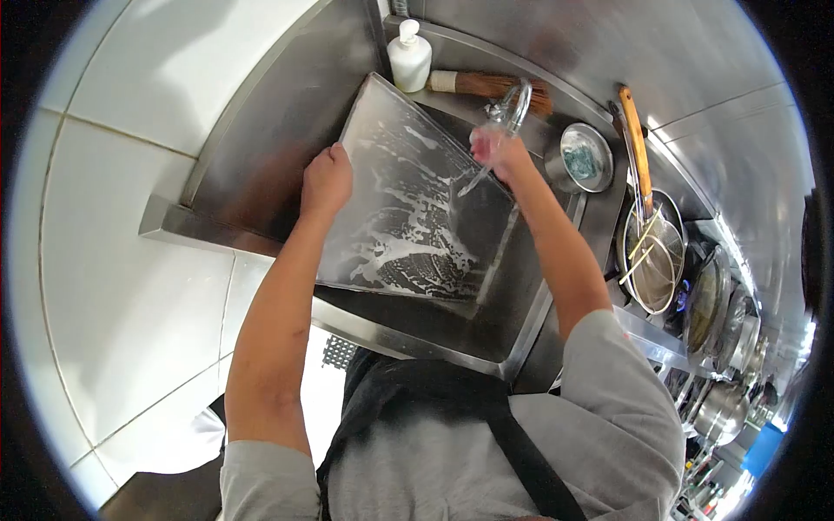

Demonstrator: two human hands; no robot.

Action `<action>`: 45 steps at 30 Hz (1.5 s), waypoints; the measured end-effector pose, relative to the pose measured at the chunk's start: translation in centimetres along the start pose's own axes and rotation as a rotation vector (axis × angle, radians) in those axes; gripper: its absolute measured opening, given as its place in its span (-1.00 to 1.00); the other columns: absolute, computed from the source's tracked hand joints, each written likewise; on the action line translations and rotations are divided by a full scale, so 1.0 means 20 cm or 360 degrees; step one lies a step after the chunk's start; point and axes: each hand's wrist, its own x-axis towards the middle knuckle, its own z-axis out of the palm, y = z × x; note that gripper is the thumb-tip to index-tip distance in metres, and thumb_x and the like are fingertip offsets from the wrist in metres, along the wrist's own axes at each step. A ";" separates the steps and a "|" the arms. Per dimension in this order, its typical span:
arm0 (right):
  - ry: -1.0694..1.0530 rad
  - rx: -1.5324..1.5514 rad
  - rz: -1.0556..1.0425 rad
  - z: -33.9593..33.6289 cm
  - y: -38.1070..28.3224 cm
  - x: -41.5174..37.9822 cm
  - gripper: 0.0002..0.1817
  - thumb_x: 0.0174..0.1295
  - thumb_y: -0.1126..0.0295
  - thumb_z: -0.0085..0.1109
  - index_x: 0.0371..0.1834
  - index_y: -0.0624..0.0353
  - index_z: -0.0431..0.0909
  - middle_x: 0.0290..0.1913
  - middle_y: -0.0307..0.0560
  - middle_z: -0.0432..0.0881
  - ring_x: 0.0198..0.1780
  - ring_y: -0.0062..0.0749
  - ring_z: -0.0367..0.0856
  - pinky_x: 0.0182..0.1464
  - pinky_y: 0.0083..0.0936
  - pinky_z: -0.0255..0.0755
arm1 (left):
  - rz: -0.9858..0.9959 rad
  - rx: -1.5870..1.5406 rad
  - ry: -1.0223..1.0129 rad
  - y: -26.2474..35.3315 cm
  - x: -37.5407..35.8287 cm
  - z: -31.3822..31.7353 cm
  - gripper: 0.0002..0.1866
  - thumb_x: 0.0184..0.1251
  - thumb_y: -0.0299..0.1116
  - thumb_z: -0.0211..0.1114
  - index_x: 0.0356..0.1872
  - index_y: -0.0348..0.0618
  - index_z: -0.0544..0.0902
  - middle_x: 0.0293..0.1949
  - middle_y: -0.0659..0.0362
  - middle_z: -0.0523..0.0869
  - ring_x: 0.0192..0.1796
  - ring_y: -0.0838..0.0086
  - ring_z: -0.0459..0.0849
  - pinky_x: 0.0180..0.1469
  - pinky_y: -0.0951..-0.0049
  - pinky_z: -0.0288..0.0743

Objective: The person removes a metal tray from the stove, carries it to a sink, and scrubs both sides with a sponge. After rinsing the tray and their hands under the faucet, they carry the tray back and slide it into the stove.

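Observation:
A large rectangular metal tray (382, 174) with streaks of white suds lies tilted in the steel sink (417, 326). My left hand (327, 181) is closed on the tray's left edge, thumb on top. Over the tray's right side, my right hand (497, 149) is just under the chrome faucet (521, 108). Water runs past this hand onto the tray. Blur and water hide its fingers, so I cannot make out whether it holds anything.
Behind the tray stand a white pump bottle (410, 59) and a brown bristle brush (486, 84) lying on its side. A metal bowl with a green scouring pad (582, 162) sits right of the faucet. Farther right are strainers (653, 269) with a wooden handle (638, 148) and several pans.

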 end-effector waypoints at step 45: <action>-0.0057 0.1315 -0.0066 0.57 -0.10 -0.27 -0.68 0.50 0.34 -0.30 -0.09 0.37 0.43 -0.12 0.16 0.58 -0.11 -0.16 0.58 -0.01 -0.25 0.56 | 0.0235 -0.0307 0.0064 -0.07 0.01 0.02 -0.49 0.48 -0.11 -0.08 0.22 -0.24 0.56 0.20 -0.18 0.58 0.29 -0.02 0.51 0.34 0.21 0.34</action>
